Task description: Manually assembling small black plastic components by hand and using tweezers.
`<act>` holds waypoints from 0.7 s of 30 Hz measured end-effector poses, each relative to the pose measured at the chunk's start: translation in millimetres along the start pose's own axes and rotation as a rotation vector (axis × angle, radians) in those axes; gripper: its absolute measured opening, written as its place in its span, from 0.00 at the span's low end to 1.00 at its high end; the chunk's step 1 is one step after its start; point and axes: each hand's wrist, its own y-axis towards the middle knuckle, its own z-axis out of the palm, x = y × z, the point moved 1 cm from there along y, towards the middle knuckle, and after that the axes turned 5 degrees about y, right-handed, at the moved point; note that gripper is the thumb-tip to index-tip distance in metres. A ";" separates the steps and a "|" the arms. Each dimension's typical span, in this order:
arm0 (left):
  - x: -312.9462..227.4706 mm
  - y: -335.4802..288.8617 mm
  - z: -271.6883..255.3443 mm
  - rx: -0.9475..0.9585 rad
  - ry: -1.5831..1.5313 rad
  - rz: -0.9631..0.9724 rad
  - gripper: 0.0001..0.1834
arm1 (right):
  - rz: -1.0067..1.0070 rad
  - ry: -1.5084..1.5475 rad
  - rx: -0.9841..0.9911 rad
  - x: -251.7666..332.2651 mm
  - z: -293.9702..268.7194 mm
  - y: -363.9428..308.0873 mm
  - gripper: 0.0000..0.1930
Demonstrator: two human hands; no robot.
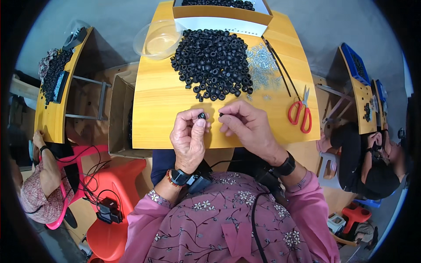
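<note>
My left hand [189, 136] pinches a small round black part [201, 116] between thumb and index finger, with its hollow end facing up. Close beside it, my right hand [251, 127] has its thumb and index finger closed on a tiny black piece [220, 115], mostly hidden by the fingertips. Both hands are just above the near edge of the wooden table [153, 118]. Beyond them lies a big heap of similar black parts [212, 59], many showing a round hole. Small shiny metallic pieces [263, 63] are scattered at the heap's right.
Red-handled scissors [301, 115] and two thin dark rods [280, 65] lie on the right. A transparent bowl [147, 39] and a cardboard box [221, 24] of black parts stand at the back. A carton [120, 116] is left of the table. Other people sit at both side tables.
</note>
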 end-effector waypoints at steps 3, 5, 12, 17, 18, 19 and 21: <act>-0.9 0.4 -0.8 0.045 0.011 -0.009 0.12 | 0.000 0.055 0.004 -7.3 -4.2 3.0 0.10; -3.2 1.2 -1.0 0.065 -0.004 -0.007 0.12 | -0.003 0.084 0.020 -8.7 -4.0 4.1 0.11; -3.4 0.2 -0.7 0.073 0.026 -0.025 0.13 | -0.028 0.148 0.052 -9.0 -3.1 5.4 0.12; -0.2 0.0 -2.8 0.099 0.051 -0.017 0.12 | -0.065 0.107 0.031 -7.0 -1.9 9.3 0.09; -0.4 0.1 -2.6 0.100 0.043 -0.012 0.12 | -0.094 0.085 0.030 -7.9 -1.2 10.8 0.08; -0.7 0.4 -2.1 0.101 0.035 -0.008 0.12 | -0.111 0.090 0.032 -9.7 -0.8 12.4 0.08; 0.3 0.6 -2.9 0.105 0.042 -0.001 0.12 | -0.146 0.099 0.039 -13.9 0.0 15.6 0.07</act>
